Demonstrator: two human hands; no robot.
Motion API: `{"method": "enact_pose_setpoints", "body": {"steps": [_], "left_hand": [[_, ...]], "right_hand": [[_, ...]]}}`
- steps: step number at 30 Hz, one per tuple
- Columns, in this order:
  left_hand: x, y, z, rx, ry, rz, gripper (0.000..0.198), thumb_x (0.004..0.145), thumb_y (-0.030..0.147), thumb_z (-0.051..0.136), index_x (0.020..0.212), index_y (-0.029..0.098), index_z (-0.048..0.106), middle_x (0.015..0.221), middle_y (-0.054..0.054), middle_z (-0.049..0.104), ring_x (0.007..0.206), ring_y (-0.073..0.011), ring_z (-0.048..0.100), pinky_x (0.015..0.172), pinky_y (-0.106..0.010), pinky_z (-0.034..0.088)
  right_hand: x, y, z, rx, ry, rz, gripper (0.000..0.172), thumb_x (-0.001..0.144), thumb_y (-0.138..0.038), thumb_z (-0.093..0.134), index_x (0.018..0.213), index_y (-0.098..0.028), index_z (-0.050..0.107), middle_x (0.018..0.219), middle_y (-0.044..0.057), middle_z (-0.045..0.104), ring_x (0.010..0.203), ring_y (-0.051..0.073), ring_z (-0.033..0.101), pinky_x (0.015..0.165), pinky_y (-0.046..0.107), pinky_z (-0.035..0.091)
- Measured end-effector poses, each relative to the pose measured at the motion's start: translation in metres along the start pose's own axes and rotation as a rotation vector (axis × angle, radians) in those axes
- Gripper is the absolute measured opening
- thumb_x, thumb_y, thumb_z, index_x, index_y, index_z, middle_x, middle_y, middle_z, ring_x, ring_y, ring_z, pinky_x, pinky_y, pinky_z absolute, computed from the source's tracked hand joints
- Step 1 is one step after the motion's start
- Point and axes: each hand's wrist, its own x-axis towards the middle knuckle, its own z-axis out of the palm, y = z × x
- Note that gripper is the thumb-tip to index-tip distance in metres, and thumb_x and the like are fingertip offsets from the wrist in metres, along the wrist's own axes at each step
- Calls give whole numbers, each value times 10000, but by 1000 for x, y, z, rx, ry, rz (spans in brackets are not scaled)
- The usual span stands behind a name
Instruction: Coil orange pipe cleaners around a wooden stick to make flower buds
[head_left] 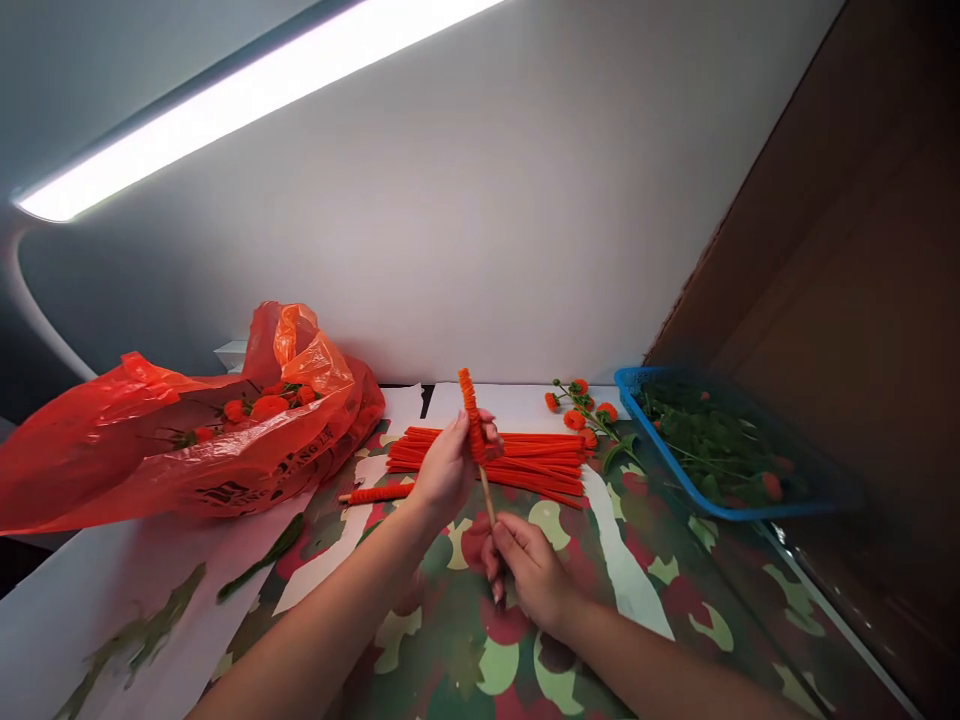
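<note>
My left hand (448,462) is closed around an orange-red pipe cleaner (468,392) coiled tightly along the upper part of a thin wooden stick (487,492). Lower down, my right hand (529,570) pinches the bare end of that stick. The stick stands nearly upright, leaning slightly left at the top. Behind my hands lies a bundle of straight orange-red pipe cleaners (544,462) on the table. To the left of my left wrist rests a second stick wrapped in a red pipe cleaner (379,494), its right end hidden by my arm.
A red plastic bag (247,455) with orange pompom flowers (268,408) sits at left. At right, a blue basket (679,482) holds green stems. A flower sprig (581,412) lies beside it. Green leaves (262,560) and torn white paper (626,560) lie on the camouflage-patterned cloth (450,650).
</note>
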Motion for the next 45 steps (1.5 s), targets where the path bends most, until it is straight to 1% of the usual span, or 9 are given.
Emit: {"method": "enact_pose_setpoints", "body": {"steps": [3, 9, 19, 23, 26, 30, 34, 41, 45], "left_hand": [[5, 9, -14, 60, -23, -30, 265, 800, 351, 644, 964, 146, 609, 803, -32, 638, 724, -142, 608, 669, -263, 479], [8, 9, -30, 87, -46, -70, 349, 690, 351, 764, 930, 129, 644, 724, -10, 648, 645, -100, 623, 635, -197, 471], [0, -8, -26, 112, -69, -132, 339, 677, 360, 771, 873, 117, 639, 707, -28, 658, 607, -114, 625, 572, -199, 460], [3, -1, -25, 129, -62, -133, 378, 689, 389, 752, 932, 123, 637, 801, -70, 690, 700, -167, 661, 603, -232, 477], [6, 11, -25, 108, -22, -60, 411, 722, 443, 707, 998, 150, 622, 888, -72, 695, 760, -183, 666, 666, -278, 508], [8, 21, -24, 123, 20, 43, 354, 705, 409, 739, 909, 141, 629, 729, -28, 675, 685, -150, 654, 653, -251, 508], [6, 19, -23, 129, -3, 27, 345, 688, 421, 750, 834, 133, 627, 600, 13, 621, 581, -114, 625, 556, -189, 476], [2, 6, -23, 89, -96, -39, 293, 721, 404, 726, 794, 155, 589, 610, 14, 613, 530, -105, 592, 510, -194, 467], [3, 13, -23, 53, -95, -25, 236, 807, 378, 641, 836, 148, 600, 642, -4, 608, 547, -111, 578, 537, -215, 475]], "right_hand": [[0, 1, -2, 22, -4, 22, 444, 844, -596, 479, 868, -159, 554, 566, -57, 481, 372, 50, 421, 384, 186, 344], [-4, 1, -1, -25, -6, 31, 432, 859, -574, 467, 902, -157, 570, 548, -64, 472, 361, 45, 400, 362, 173, 335], [-9, -5, 4, -72, 106, -2, 397, 804, -553, 563, 771, -159, 519, 541, -66, 499, 358, 39, 438, 357, 158, 367], [-6, -2, 2, -41, 98, 10, 407, 808, -563, 548, 813, -157, 526, 549, -67, 505, 358, 44, 453, 356, 160, 378], [-6, -4, 2, -60, 85, 34, 412, 805, -567, 546, 842, -156, 541, 530, -74, 486, 347, 47, 430, 341, 164, 367], [-8, -9, 3, -148, 60, 34, 391, 834, -537, 524, 850, -150, 571, 512, -75, 452, 345, 42, 383, 335, 162, 330], [-10, -11, 3, -184, 57, -1, 391, 844, -527, 513, 868, -144, 589, 507, -77, 406, 377, 43, 338, 346, 160, 295], [-10, -5, 2, -151, 21, 0, 407, 879, -540, 442, 900, -152, 562, 532, -71, 443, 351, 41, 352, 352, 169, 311], [-10, -3, 0, -145, 6, -1, 421, 896, -537, 413, 933, -151, 577, 538, -78, 413, 345, 32, 324, 345, 162, 295]]}}
